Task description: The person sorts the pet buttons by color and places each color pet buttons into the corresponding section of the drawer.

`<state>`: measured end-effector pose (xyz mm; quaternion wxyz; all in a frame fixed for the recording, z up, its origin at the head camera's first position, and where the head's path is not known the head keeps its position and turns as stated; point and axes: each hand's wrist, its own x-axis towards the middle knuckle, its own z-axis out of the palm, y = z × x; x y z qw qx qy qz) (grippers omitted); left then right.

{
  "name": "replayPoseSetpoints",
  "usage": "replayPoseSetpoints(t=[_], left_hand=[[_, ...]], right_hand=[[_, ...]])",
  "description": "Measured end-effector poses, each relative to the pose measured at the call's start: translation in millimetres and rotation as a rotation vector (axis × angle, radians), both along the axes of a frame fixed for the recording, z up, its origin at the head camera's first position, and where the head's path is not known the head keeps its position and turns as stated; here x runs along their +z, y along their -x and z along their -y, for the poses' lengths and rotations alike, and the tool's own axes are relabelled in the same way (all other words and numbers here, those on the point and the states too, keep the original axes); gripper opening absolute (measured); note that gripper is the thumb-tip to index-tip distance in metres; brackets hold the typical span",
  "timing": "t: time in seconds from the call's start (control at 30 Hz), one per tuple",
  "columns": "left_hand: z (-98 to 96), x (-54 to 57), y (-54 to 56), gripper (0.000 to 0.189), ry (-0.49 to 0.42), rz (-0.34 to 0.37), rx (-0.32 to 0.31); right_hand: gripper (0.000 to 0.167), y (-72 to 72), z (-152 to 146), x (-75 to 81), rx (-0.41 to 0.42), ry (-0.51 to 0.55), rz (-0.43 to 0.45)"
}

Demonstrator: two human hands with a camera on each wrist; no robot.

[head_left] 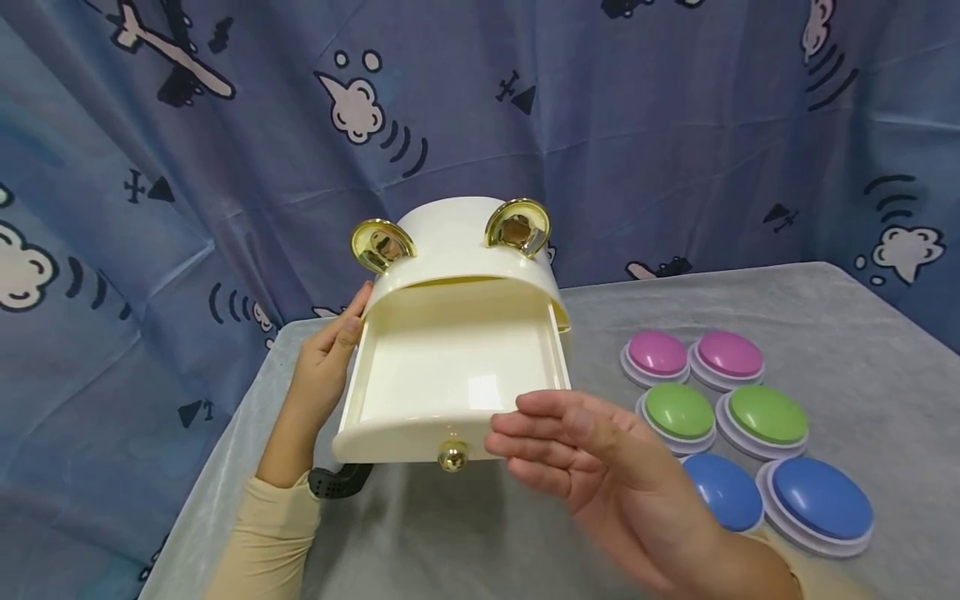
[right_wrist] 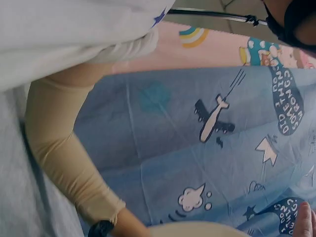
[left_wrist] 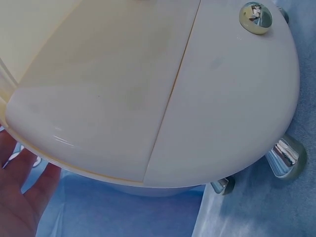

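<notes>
A glossy white drawer box [head_left: 457,237] with two gold ear-shaped pieces on top stands in the middle of the head view. Its drawer [head_left: 450,358] is pulled out toward me and holds nothing; a round gold knob [head_left: 452,456] sits on the front. My left hand [head_left: 326,354] grips the box's left side. In the left wrist view, the left fingers [left_wrist: 42,190] meet the edge of the white shell. Beside the drawer's front right corner is my right hand [head_left: 600,475], palm turned inward, fingers extended and holding nothing. Whether it touches the drawer, I cannot tell.
To the right on the grey table [head_left: 847,333] stand several domed buttons on white bases: pink [head_left: 726,354], green [head_left: 768,414] and blue [head_left: 822,497], in pairs. The right forearm partly covers one blue button. A printed blue curtain [head_left: 465,100] hangs behind the table.
</notes>
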<state>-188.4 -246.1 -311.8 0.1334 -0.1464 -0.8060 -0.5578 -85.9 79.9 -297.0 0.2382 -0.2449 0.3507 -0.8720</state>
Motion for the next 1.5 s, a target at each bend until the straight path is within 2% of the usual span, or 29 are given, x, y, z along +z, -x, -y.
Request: replayPoseSetpoints(t=[0.1,0.27,0.4,0.53,0.63,0.7,0.83,0.9,0.97,1.13,1.2,1.33,1.5], left_hand=[[-0.2,-0.1,-0.9,0.044,0.009,0.003,0.007],[-0.7,0.3,-2.2,0.044,0.014,0.004,0.01],[-2.0,0.3,-2.9,0.045,0.011,0.002,0.006],[-2.8,0.5,-3.1,0.045,0.008,0.004,0.009],[-2.0,0.2,-2.9,0.044,0.007,-0.002,0.012],[-1.8,-0.5,-2.4,0.044,0.004,-0.009,0.01],[-1.9,-1.9,-1.4,0.044,-0.004,-0.013,0.003],[-1.9,-2.4,-0.8,0.044,-0.004,-0.014,0.002],[-1.7,-2.5,-0.5,0.045,0.0,-0.015,0.0],[-1.4,-1.7,-1.3,0.045,0.011,-0.014,0.011],[-1.2,-1.5,-1.7,0.044,0.013,-0.014,0.016],[-1.0,-1.6,-1.7,0.044,0.012,-0.013,0.013],[-1.6,-2.4,-0.4,0.045,0.006,-0.012,0.003]], right_hand=[[0.033,6.7,-7,0.8,-0.098,-0.023,-0.053],[0.035,23.3,-19,7.1,-0.343,-0.048,-0.161],[0.029,38.4,-33,20.6,-0.482,-0.103,-0.109],[0.026,55.5,-49,29.4,-0.54,-0.12,-0.063],[0.027,70.2,-59,28.7,-0.572,-0.19,-0.056],[0.03,80.4,-65,25.3,-0.605,-0.272,-0.04],[0.032,104.3,-84,11.7,-0.611,-0.312,0.059],[0.031,115.8,-97,4.2,-0.59,-0.314,0.113],[0.036,126.0,-108,-2.1,-0.571,-0.36,0.161],[0.076,146.3,-127,-14.3,-0.506,-0.561,0.247],[0.086,151.6,-131,-18.2,-0.483,-0.634,0.263],[0.089,158.8,-136,-25.4,-0.469,-0.742,0.266],[0.09,165.0,-144,-30.2,-0.435,-0.881,0.207]])
